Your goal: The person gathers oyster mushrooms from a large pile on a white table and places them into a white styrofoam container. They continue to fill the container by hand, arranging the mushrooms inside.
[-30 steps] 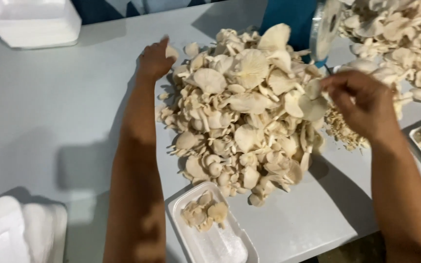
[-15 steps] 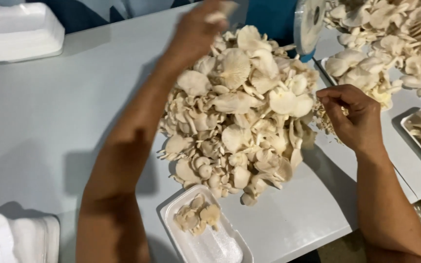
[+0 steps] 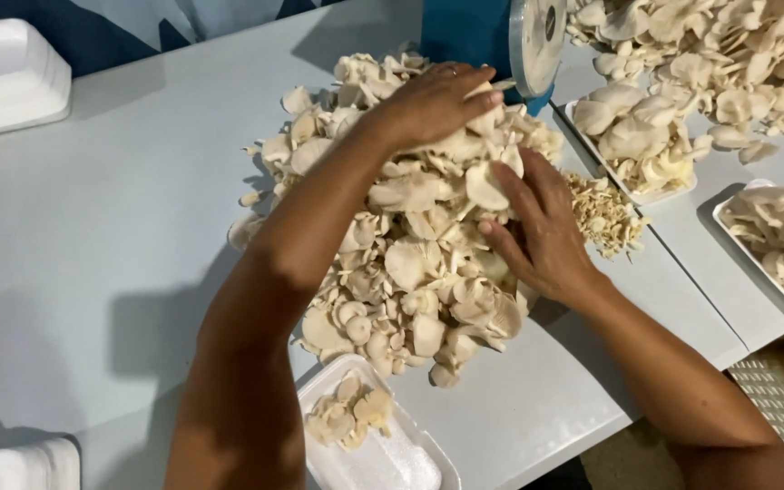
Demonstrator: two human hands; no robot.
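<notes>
Both hands moved onto mushroom pile (image 3: 410,263): left hand (image 3: 433,104), right hand (image 3: 542,231)

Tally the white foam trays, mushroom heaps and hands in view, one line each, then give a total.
White foam trays: 5, at
Mushroom heaps on the table: 2, at
Hands: 2, left hand, right hand
Total: 9

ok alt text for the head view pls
Two bare hands, left hand and right hand, press into a big mushroom pile on a pale table. A white foam tray with a few mushrooms sits nearest the camera.
</notes>
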